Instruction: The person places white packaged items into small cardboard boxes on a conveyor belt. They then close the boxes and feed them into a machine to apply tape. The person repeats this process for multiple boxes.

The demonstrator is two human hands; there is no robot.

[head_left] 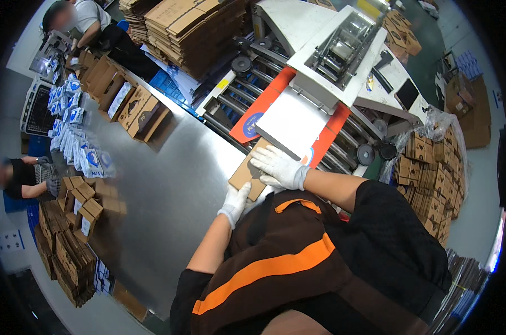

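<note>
1. The brown cardboard carton, flat and rectangular with a dark print [241, 175], lies at the edge of the grey metal tabletop [169, 190], just beside the machine; whether it touches the machine, I cannot tell.
2. The white-gloved right hand [277, 167] is spread palm down over the carton's top. The white-gloved left hand [234, 204] holds the corner at the carton's seven o'clock, thumb near the top edge; its other fingers are mostly hidden.
3. Done, as far as shows: this carton is folded into shape and its upper face looks closed. Its contents and any seal cannot be told.
4. At one o'clock from it stands the white metal machine with orange-red panels [325, 78] over a bed of grey rollers [239, 103]; the carton appears to be outside it.
5. Apparently left: brown cartons with raised flaps [107, 84] at ten o'clock look unfinished, with blue-and-white pouches [68, 111] beyond them.
6. Tall stacks of flattened brown cardboard [174, 33] at eleven o'clock look unfolded, so much seems to remain.
</note>
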